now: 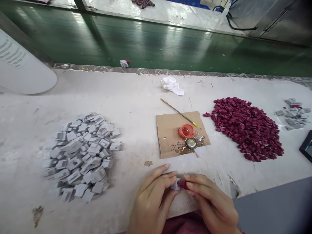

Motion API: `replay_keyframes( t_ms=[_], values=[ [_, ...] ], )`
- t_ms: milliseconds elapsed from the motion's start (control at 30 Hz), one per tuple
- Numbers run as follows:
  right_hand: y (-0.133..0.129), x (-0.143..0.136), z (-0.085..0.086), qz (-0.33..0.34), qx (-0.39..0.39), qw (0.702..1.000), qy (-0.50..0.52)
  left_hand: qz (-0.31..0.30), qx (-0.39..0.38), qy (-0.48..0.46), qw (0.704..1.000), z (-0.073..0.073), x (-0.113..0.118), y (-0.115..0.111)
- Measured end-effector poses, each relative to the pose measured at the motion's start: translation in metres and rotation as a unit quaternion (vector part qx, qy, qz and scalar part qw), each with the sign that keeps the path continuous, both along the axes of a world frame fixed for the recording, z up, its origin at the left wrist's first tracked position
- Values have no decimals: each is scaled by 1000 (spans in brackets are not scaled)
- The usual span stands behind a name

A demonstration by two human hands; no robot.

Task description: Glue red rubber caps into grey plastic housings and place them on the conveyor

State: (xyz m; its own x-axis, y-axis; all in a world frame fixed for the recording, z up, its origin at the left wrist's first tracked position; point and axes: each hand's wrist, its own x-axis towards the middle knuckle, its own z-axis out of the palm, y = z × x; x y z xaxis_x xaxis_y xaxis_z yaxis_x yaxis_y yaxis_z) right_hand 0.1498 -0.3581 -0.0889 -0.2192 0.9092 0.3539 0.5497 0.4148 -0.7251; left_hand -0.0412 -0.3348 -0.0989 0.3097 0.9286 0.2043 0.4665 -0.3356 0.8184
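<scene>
My left hand (153, 201) is clamped on a gray piece (175, 186), thumb and fingers pinching it. My right hand (214, 201) is clamped on a maroon piece (182, 184), fingertips closed round it. The two pieces meet end to end between my hands, over the near edge of the bench (136, 107); can't tell how far one sits inside the other. Gray pile (85, 156) on my left, maroon pile (246, 130) off to my right, small gray cluster (293, 113) beyond that. Ahead of my hands: cardboard (168, 122) with a red cup (180, 132) of liquid, a bottle cap (191, 143) just beside it, wet spills around. Thin stick (176, 111) lies with its yellow end on the cardboard. Crumpled tissue (172, 85) farther back. Gray-and-maroon part (124, 63) by the green belt (151, 44).
</scene>
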Motion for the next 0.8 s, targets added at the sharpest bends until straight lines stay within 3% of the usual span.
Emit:
replay_keyframes(
  t_ms=[233,500,633,733,800],
  values=[
    [5,-6,9,11,53,998,-26,14,13,-25,1000,3,1,1],
    [7,-8,7,26,55,997,-45,12,36,-28,999,8,4,7],
    [11,-14,12,17,63,997,-35,1,39,-17,999,3,4,5],
    [13,-14,16,49,57,997,-29,-31,21,4,999,-3,-2,4],
    [11,-3,16,1,51,997,-49,-46,4,2,999,-1,-15,9]
  ],
)
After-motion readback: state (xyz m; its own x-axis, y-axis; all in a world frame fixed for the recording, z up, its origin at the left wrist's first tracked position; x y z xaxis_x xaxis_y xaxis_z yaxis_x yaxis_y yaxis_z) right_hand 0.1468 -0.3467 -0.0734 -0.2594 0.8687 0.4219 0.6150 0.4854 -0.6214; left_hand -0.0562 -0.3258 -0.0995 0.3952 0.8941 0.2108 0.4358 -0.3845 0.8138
